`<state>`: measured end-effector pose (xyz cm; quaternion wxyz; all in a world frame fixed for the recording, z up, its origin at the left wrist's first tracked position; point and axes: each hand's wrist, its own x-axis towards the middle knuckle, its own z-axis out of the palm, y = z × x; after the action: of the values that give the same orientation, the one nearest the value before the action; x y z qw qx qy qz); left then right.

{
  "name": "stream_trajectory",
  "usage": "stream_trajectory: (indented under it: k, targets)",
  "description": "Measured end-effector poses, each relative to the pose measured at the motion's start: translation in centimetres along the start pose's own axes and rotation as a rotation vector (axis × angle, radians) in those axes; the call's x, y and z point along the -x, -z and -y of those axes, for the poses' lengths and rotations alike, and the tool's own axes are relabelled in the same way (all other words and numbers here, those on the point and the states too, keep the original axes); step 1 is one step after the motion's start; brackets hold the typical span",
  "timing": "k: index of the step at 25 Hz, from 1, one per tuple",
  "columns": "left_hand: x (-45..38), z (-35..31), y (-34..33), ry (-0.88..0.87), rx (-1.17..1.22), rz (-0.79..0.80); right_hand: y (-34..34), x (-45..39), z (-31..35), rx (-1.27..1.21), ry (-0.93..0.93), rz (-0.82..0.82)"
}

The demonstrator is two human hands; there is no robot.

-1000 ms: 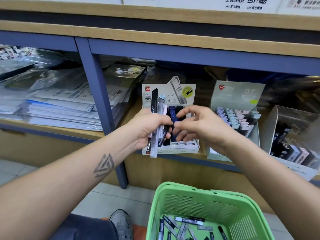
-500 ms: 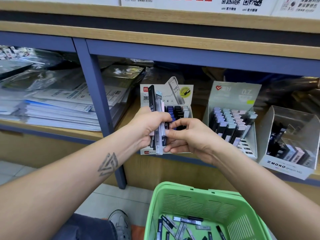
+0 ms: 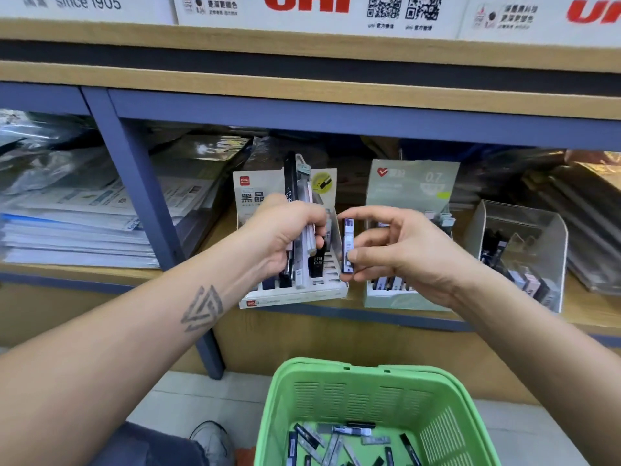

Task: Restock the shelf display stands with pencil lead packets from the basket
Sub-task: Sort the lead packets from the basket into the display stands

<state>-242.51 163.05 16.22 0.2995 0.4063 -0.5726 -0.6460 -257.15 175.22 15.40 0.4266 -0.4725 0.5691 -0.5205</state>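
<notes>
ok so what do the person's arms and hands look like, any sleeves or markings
Both forearms are bare, no sleeves, watch or wristband in view. The left forearm carries a dark tattoo of nested triangles near the wrist. The left hand and right hand are ungloved; no rings visible.

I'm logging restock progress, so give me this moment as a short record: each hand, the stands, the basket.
left hand: grips a bundle of lead packets
right hand: pinches one blue packet upright
white stand: partly filled, behind left hand
green stand: marked 0.7, behind right hand
basket: loose packets remain inside
</notes>
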Motion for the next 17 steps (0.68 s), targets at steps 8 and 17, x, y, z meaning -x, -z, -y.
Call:
stream_trajectory:
  k: [8, 17]
  targets:
    - [1.3, -1.0, -9.5, -0.013, -0.032, 0.219, 9.9, 4.9, 0.4, 0.147, 0.135, -0.333]
    - [1.1, -0.1, -17.0, 0.017, -0.048, 0.336, 17.7, 10.2, -1.3, 0.404, 0.207, -0.397]
